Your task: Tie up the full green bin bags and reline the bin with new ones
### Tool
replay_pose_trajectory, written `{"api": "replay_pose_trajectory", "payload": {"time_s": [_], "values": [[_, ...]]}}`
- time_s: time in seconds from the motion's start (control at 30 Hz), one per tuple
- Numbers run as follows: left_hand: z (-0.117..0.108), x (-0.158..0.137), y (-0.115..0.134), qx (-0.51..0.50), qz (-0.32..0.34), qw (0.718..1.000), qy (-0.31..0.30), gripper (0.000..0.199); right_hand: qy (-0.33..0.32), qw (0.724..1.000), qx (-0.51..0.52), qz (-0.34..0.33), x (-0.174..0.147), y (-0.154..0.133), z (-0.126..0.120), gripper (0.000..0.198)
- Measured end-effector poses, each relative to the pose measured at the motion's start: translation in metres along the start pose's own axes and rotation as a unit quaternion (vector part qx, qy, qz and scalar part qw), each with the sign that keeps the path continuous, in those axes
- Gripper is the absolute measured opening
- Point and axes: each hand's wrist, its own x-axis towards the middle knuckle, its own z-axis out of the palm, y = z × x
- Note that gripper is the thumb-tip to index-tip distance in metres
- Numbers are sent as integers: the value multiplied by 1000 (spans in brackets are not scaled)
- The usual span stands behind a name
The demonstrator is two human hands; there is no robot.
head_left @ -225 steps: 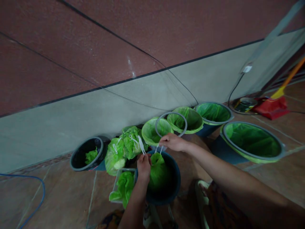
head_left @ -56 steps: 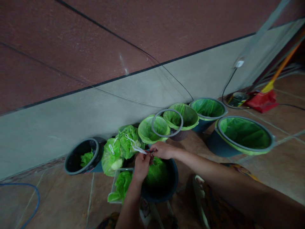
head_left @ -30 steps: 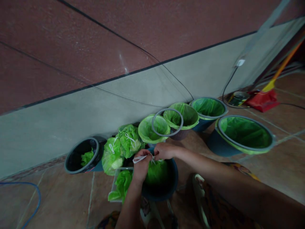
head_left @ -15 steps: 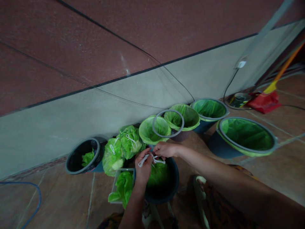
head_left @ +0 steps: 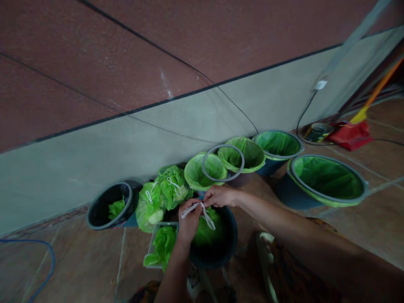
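My left hand [head_left: 188,221] and my right hand [head_left: 220,196] meet over a dark blue bin [head_left: 227,247] on the floor. Both pinch the white drawstring [head_left: 205,213] of the green bag [head_left: 206,227] that sits inside this bin. One loop of string runs from my left fingers, and a loose end hangs down over the bag. The bag's mouth is gathered under my hands.
Two tied green bags [head_left: 162,195] lean by the wall beside a black bin [head_left: 109,205]. A grey ring [head_left: 222,163] rests over green-lined bins [head_left: 277,145], and a big lined bin [head_left: 326,179] stands right. A crate holding a green bag [head_left: 160,248] sits left. A red dustpan [head_left: 349,134] lies far right.
My hands have come together from pulling the strings apart. In the last second they have worked the white string into a loop over the bag, and a loose end now hangs down.
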Motion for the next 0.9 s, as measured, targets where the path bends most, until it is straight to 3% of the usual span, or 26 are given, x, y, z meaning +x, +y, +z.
{"api": "replay_pose_trajectory", "payload": {"time_s": [0.2,0.3,0.47,0.7,0.9], "values": [[1,-3,7,-62,-39,997,-31,15,19,1000,-15,-1,-1,1,3,10],[5,-4,5,-58,-57,997,-12,14,51,992,-111,-14,-4,-4,5,15],[10,-4,-7,-22,-41,998,32,14,72,948,-309,-35,-8,-15,7,21],[8,-4,-21,-20,-18,998,59,13,82,901,-425,-21,-7,-20,7,30],[6,-5,-9,-49,-23,998,31,15,121,875,-468,29,-2,-14,10,32]]}}
